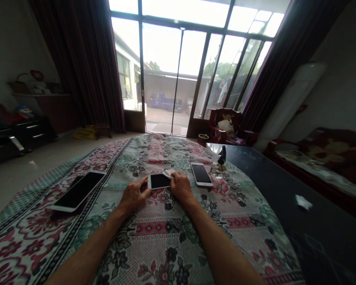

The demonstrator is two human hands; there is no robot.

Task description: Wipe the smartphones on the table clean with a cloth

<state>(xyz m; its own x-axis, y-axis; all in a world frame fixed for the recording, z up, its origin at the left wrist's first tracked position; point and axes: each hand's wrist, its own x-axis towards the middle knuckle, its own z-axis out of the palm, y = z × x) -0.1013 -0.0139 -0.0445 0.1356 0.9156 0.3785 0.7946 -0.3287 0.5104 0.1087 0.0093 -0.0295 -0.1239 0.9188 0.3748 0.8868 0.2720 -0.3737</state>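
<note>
A white smartphone with a dark screen lies sideways on the patterned tablecloth. My left hand grips its left end between thumb and fingers. At the other end, my right hand is closed on a white tissue, pressed against the screen's upper right corner. To the right of that hand, a second white smartphone rests face up. Further left, a larger white tablet lies at a slant on something dark.
Behind the second phone stands a small dark figurine on a base. A dark table adjoins on the right, with a crumpled white tissue on it. Wooden seats line the right side; glass doors are ahead.
</note>
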